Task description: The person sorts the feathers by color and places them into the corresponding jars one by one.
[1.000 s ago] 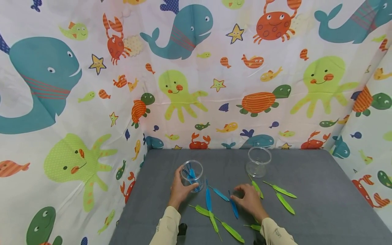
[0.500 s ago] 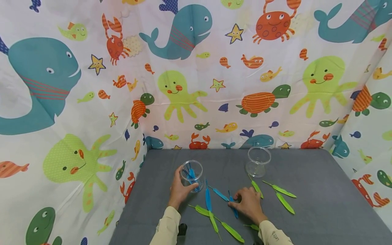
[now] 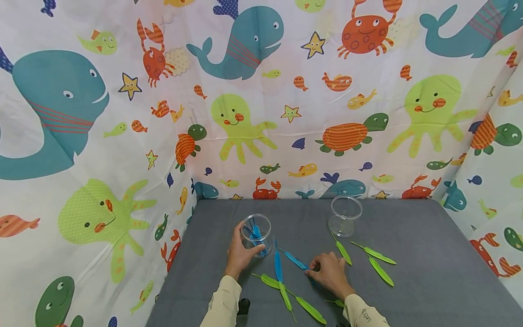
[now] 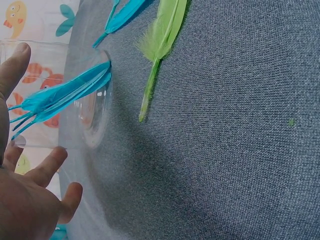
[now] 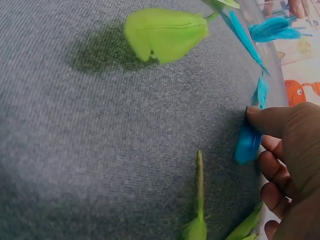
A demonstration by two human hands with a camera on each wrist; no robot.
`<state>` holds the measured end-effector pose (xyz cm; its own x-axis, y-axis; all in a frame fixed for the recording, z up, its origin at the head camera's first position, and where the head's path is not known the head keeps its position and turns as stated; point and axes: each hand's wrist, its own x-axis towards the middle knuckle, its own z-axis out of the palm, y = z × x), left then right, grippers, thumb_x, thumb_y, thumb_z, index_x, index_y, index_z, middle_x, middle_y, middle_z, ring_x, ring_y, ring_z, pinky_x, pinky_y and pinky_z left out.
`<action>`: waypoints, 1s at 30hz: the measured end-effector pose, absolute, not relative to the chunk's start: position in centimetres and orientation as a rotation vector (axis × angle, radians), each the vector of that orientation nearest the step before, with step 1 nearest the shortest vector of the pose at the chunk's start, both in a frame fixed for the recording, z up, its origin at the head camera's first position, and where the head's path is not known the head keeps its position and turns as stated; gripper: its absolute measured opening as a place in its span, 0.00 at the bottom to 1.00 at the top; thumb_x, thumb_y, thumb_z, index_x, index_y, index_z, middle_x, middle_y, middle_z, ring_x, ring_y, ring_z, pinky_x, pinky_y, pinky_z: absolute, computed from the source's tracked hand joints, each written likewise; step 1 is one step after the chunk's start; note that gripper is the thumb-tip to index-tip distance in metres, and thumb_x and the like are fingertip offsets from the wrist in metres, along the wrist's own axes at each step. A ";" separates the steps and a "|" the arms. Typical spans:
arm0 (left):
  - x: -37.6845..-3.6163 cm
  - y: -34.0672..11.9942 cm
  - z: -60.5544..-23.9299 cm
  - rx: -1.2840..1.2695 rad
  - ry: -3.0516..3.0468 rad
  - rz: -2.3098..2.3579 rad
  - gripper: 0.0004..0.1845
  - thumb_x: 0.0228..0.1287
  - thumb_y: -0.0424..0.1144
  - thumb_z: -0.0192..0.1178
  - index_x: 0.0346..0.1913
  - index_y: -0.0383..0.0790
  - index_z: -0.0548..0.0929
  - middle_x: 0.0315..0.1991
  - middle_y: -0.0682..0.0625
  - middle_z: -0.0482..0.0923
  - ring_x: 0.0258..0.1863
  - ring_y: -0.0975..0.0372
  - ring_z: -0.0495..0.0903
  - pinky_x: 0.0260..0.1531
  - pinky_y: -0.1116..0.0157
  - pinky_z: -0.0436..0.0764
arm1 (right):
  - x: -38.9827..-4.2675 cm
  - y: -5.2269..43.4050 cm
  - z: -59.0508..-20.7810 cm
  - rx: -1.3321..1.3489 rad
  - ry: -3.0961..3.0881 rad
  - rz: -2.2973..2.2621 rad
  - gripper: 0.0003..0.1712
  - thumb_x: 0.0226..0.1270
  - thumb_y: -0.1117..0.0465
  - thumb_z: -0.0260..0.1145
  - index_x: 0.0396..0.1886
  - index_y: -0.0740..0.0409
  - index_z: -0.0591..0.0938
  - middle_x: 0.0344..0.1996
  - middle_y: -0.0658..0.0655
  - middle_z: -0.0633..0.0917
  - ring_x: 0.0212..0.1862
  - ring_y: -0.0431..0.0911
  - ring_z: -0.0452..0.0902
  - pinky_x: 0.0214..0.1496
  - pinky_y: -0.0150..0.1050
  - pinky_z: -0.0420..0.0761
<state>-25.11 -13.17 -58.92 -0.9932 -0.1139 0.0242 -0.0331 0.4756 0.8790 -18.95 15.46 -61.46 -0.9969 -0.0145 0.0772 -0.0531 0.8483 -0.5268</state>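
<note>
With our left hand (image 3: 239,254) we hold the clear cup (image 3: 266,240) by its wall, upright towards the worktop's (image 3: 429,254) far left corner; with our right hand (image 3: 330,272) we pinch the deep blue feather (image 5: 248,145) near its shaft end, well in from the left and right edges. We should load the shaft alone, as the soft vane would probably crease; the light blue feather (image 3: 295,260) reaches our fingertips, contact uncertain, so a steep lift should avoid dragging it; light left-hand pressure should suffice to steady the cup.
</note>
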 end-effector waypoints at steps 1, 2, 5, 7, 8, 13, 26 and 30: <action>-25.1 -13.1 -58.9 0.130 -2.628 -1.567 0.54 0.50 0.47 0.81 0.77 0.63 0.59 0.78 0.52 0.63 0.70 0.46 0.71 0.67 0.28 0.53 | -18.9 15.5 -61.4 0.058 -2.950 0.846 0.15 0.49 0.50 0.83 0.17 0.40 0.83 0.20 0.40 0.80 0.33 0.43 0.67 0.42 0.52 0.59; -25.1 -13.1 -58.9 0.128 -2.627 -1.569 0.54 0.50 0.47 0.81 0.77 0.63 0.59 0.78 0.52 0.63 0.70 0.46 0.71 0.67 0.28 0.53 | -18.9 15.4 -61.4 0.058 -2.946 0.850 0.15 0.50 0.51 0.82 0.16 0.40 0.82 0.19 0.39 0.79 0.32 0.43 0.66 0.42 0.52 0.59; -25.1 -13.1 -58.9 0.126 -2.625 -1.568 0.53 0.50 0.46 0.81 0.77 0.63 0.59 0.78 0.52 0.63 0.70 0.46 0.71 0.66 0.28 0.54 | -18.9 15.6 -61.3 0.063 -2.920 0.847 0.14 0.52 0.54 0.81 0.17 0.41 0.82 0.18 0.39 0.79 0.31 0.41 0.66 0.42 0.50 0.59; -25.1 -13.1 -58.9 0.127 -2.626 -1.567 0.53 0.50 0.46 0.81 0.77 0.62 0.59 0.78 0.52 0.64 0.70 0.46 0.71 0.66 0.28 0.55 | -19.0 15.8 -61.1 0.070 -2.894 0.839 0.14 0.53 0.56 0.80 0.18 0.42 0.82 0.18 0.39 0.80 0.31 0.41 0.67 0.42 0.49 0.60; -25.1 -13.1 -58.9 0.127 -2.625 -1.566 0.53 0.50 0.46 0.81 0.77 0.62 0.60 0.77 0.52 0.64 0.70 0.46 0.71 0.66 0.28 0.55 | -19.1 15.9 -61.0 0.074 -2.882 0.835 0.14 0.54 0.56 0.80 0.18 0.43 0.82 0.18 0.39 0.80 0.30 0.40 0.68 0.42 0.49 0.61; -25.1 -13.2 -58.9 0.124 -2.627 -1.572 0.53 0.51 0.46 0.80 0.77 0.63 0.59 0.77 0.51 0.65 0.70 0.46 0.71 0.66 0.28 0.54 | -19.8 16.6 -60.4 0.080 -2.825 0.874 0.09 0.55 0.60 0.79 0.25 0.48 0.85 0.20 0.43 0.83 0.28 0.40 0.74 0.43 0.49 0.61; -25.1 -13.3 -58.8 0.112 -2.624 -1.561 0.54 0.49 0.46 0.81 0.77 0.62 0.59 0.77 0.50 0.65 0.69 0.46 0.72 0.68 0.30 0.51 | -21.9 15.1 -57.2 0.040 -2.762 1.221 0.06 0.66 0.65 0.71 0.42 0.59 0.88 0.30 0.52 0.87 0.29 0.40 0.78 0.29 0.35 0.76; -25.1 -13.2 -58.9 0.115 -2.624 -1.555 0.54 0.49 0.46 0.81 0.77 0.62 0.59 0.77 0.49 0.65 0.69 0.45 0.73 0.67 0.29 0.52 | -22.6 14.2 -56.2 0.049 -2.714 1.264 0.05 0.67 0.64 0.71 0.41 0.56 0.87 0.31 0.51 0.86 0.30 0.40 0.77 0.31 0.35 0.76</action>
<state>-25.12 -13.24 -58.94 -0.9932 -0.1101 0.0380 -0.0196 0.4792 0.8775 -22.57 14.20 -56.19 -0.9886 0.0324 0.1472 -0.0918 0.6448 -0.7588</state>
